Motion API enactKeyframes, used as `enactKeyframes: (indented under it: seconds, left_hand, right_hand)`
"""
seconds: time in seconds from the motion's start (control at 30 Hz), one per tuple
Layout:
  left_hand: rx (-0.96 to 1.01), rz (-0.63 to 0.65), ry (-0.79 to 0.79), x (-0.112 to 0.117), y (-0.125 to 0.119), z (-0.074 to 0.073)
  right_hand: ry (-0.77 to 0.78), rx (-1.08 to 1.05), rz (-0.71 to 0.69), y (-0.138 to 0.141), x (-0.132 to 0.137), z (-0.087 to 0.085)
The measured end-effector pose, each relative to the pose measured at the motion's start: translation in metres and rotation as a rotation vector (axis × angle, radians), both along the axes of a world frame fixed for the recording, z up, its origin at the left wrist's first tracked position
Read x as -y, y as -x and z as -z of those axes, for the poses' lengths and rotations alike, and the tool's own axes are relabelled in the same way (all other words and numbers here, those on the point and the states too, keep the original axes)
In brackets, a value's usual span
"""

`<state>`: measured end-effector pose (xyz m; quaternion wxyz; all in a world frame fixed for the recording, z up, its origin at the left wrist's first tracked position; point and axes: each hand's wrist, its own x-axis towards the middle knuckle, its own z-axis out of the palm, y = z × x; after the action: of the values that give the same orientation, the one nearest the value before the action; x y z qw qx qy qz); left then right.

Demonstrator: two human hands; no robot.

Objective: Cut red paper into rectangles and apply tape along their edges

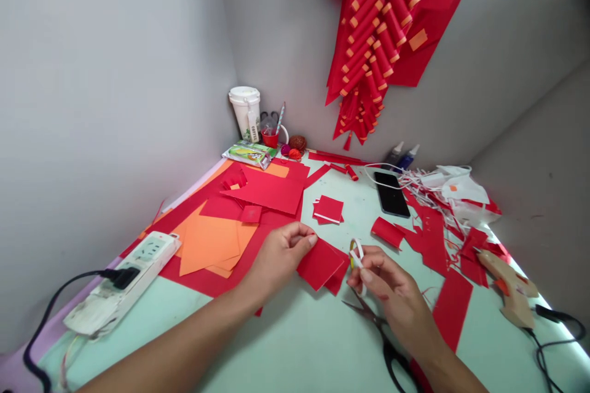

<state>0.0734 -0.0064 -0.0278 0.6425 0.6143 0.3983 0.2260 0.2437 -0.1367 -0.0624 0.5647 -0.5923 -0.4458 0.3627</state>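
Note:
My left hand (290,249) pinches the upper corner of a red paper square (321,265); a second red piece shows beneath it, and I cannot tell whether it is held too. My right hand (391,285) grips a narrow roll of white tape (356,258) with a yellowish inner ring, just right of the paper. Under the right hand lie black-handled scissors (381,322), blades parted and partly hidden by the hand. Beyond both hands is a small stack of red squares (329,209), with a white strip along the top one's near edge.
On the left are a power strip (133,276), orange sheets (209,245) and red sheets (271,190). A phone (391,194), red scraps (433,239) and a corded glue gun (509,288) lie right. A lidded cup (246,113) stands at the back; a red paper firecracker hanging (375,43) covers the wall.

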Motion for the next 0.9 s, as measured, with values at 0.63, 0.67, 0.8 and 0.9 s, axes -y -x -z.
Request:
enactKeyframes:
  seconds: [0.63, 0.67, 0.8, 0.9]
  left_hand:
    - [0.045, -0.012, 0.025, 0.007, 0.002, -0.001]
    - [0.038, -0.024, 0.009, 0.007, 0.002, -0.002]
    - [0.022, -0.101, -0.02, -0.001, 0.007, -0.008]
    - [0.057, -0.119, 0.023, -0.004, 0.009, -0.013]
  right_hand:
    - [-0.006, 0.247, 0.088, 0.009, -0.001, 0.01]
    - [-0.021, 0.278, 0.119, 0.009, 0.0, 0.009]
    - [-0.063, 0.106, 0.257, 0.007, 0.003, 0.009]
    - [-0.114, -0.2, 0.311, 0.003, 0.003, 0.006]
